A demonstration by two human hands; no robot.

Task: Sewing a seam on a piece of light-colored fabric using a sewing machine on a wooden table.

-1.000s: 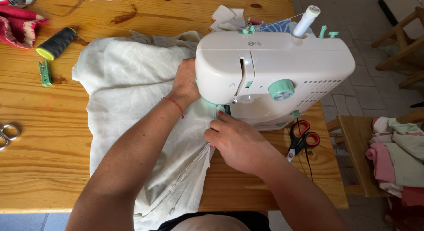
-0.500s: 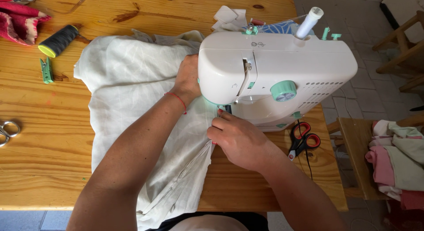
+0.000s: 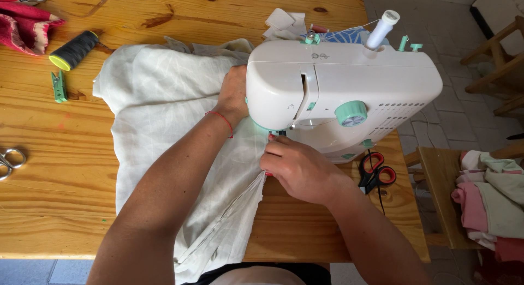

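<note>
A white sewing machine with mint-green knobs stands on the wooden table. Pale cream fabric lies spread under it and hangs over the near edge. My left hand rests flat on the fabric, pressed against the machine's left end; a thin red cord circles the wrist. My right hand pinches the fabric edge just below the needle area, fingertips against the presser foot. The needle itself is hidden by the machine head.
Red-handled scissors lie right of my right hand. A black thread cone, a green clip and metal scissors sit at the left. Red cloth lies far left. A stool with folded clothes stands right.
Nothing has moved much; my right hand's fingertips have crept slightly closer to the presser foot, and the view has shifted a little.
</note>
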